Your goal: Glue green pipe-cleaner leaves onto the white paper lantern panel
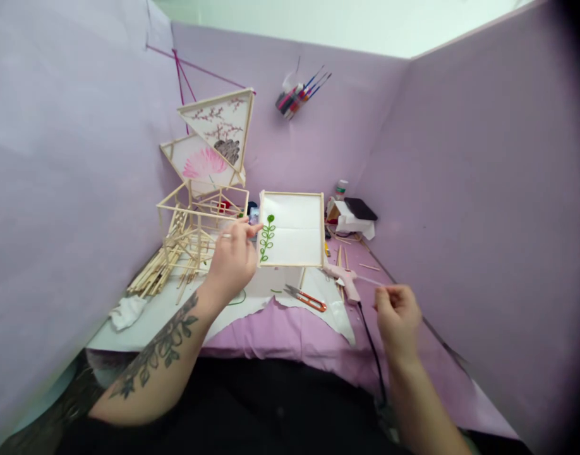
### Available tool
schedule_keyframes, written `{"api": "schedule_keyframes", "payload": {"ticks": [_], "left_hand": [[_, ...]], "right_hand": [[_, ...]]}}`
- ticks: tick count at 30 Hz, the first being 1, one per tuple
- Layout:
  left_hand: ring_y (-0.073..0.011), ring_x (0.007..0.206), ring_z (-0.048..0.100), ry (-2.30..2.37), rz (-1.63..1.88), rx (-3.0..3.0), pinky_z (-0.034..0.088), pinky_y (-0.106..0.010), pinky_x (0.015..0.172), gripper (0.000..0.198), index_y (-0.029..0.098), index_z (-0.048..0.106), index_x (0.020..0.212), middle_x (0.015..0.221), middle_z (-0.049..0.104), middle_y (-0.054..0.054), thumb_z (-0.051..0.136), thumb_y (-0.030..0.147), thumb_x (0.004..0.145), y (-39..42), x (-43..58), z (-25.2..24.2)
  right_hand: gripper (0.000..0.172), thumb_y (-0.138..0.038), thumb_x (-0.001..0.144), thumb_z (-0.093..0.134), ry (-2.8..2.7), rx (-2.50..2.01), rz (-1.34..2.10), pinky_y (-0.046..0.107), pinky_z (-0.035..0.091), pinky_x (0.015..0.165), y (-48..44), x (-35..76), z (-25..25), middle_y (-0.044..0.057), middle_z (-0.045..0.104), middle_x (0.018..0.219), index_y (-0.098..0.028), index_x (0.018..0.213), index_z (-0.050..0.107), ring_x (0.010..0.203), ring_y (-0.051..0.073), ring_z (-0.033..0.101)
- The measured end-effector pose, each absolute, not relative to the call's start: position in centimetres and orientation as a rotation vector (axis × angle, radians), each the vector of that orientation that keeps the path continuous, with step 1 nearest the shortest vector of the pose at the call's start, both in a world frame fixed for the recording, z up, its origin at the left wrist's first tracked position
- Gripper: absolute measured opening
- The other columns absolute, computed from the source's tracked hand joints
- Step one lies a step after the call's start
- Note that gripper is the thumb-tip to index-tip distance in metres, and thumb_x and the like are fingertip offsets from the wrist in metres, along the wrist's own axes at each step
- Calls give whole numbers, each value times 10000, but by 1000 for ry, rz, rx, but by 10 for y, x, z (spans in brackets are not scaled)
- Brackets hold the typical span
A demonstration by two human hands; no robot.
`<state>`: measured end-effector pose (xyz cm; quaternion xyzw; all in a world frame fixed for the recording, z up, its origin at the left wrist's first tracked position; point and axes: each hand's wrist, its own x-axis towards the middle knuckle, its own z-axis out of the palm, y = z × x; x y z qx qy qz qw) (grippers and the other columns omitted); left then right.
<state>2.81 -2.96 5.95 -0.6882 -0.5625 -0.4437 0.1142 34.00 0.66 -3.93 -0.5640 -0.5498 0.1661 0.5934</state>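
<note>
A square white panel in a thin wooden frame stands tilted on the table. A green leafy stem with a round top runs up its left side. My left hand is at the panel's left edge, fingers bent and one fingertip on the frame; the grip is partly hidden. A pale pink hot glue gun lies by the panel's lower right corner, its black cord running toward me. From its back end a translucent glue stick reaches my right hand, which is closed in a pinch at its end.
Orange-handled snips lie on white paper before the panel. A wooden stick frame and a pile of sticks are at left. Painted panels hang behind, near a holder of brushes. At right are a black flat item and a bottle.
</note>
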Motion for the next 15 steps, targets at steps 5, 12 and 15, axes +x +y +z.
{"api": "schedule_keyframes", "payload": {"ticks": [5,12,15], "left_hand": [[-275,1435,165,-1635,-715,-2104,110,-602,1128,467,96,449,1228,1279,593,-151,340,0,784,4,28,62],[-268,1444,117,-1690,-495,-2089,88,-640,1107,547,96,425,1339,1298,578,-173,314,25,807,20,29,64],[-261,1444,113,-1691,-442,-2107,85,-641,1108,551,91,438,1337,1270,595,-189,322,27,802,25,31,63]], "right_hand": [[312,-477,825,509,-1219,-1436,373,291,359,555,7,362,-92,-25,489,579,-189,706,527,566,155,459],[324,-483,820,515,-1065,-1385,474,285,355,546,11,370,-104,-21,493,607,-171,752,567,572,155,455],[355,-502,839,495,-1104,-1391,502,288,355,555,9,370,-104,-12,501,622,-167,769,592,594,162,466]]}}
